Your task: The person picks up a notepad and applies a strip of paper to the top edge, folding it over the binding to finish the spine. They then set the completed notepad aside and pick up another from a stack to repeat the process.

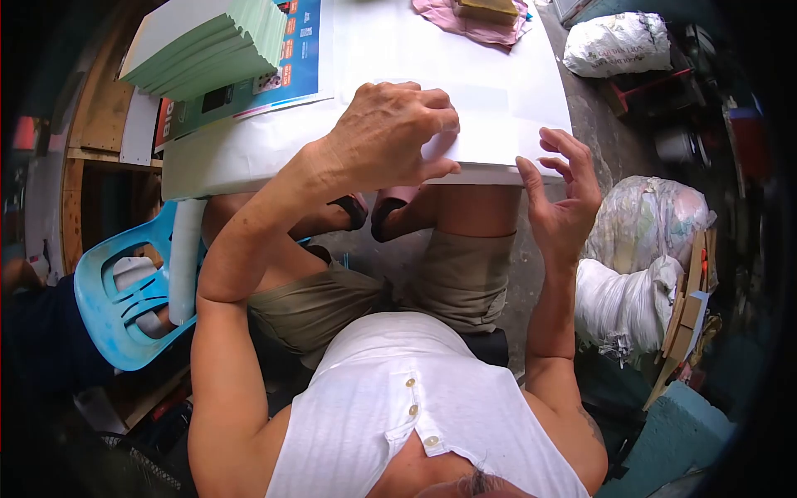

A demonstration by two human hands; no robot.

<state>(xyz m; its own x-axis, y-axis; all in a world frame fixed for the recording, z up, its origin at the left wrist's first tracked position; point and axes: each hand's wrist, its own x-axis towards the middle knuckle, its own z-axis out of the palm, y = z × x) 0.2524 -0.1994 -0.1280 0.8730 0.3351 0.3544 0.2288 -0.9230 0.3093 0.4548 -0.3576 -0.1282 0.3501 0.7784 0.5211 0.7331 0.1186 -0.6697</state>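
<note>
Looking down at a seated person working a white sheet (498,108) that lies flat on the white table (249,153), in the middle to upper right of the frame. The left hand (390,137) sits on top of the sheet near the table's near edge, fingers curled and bunched together, fingertips pressing down on the paper. The right hand (564,195) is at the sheet's lower right corner, fingers loosely spread and bent, thumb up against the paper edge; I can't tell if it's actually pinching the corner or just touching it.

Upper left there's a stack of pale green sheets (212,46) on top of a blue printed poster (303,62) (a pink cloth (473,25) sits at top centre).

My take: keep the left hand's pressure firm so the sheet doesn't slide, and line the corner up square before committing to any crease.
</note>
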